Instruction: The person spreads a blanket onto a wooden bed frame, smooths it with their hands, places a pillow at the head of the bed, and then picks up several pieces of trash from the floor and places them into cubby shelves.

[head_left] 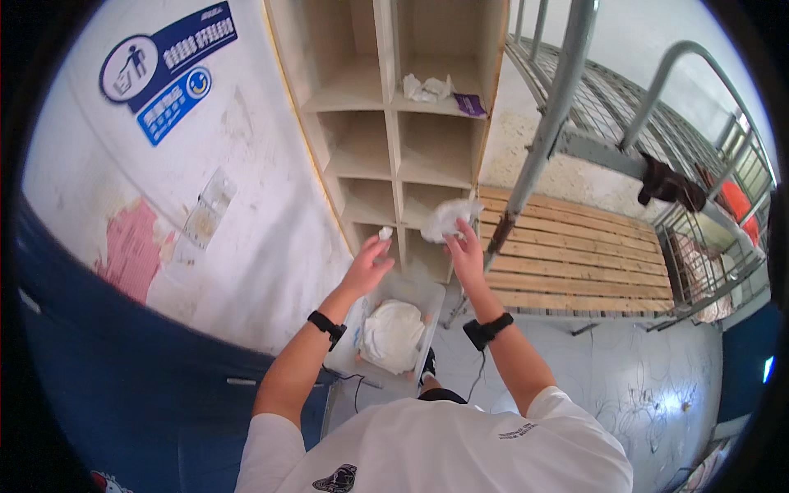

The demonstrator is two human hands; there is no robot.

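Both my arms reach out toward the cubby shelf [391,148]. My left hand [367,269] pinches a small crumpled white piece [385,233], which looks like tissue, between thumb and fingers. In my right hand [466,253] is a larger crumpled white wad [448,217], thin and slightly see-through; whether it is tissue or plastic I cannot tell. It hangs in front of the lower right compartments. Beneath my hands stands a translucent plastic bin [430,297] with a bunched white bag or cloth [393,335] inside. Each wrist wears a black band.
One upper right compartment holds crumpled white tissue [427,88] and a purple packet [469,103]. To the right is a metal bunk bed [542,148] with a slatted wooden base [575,251]. A stained white wall [238,156] runs along the left, above dark blue cabinets [164,361].
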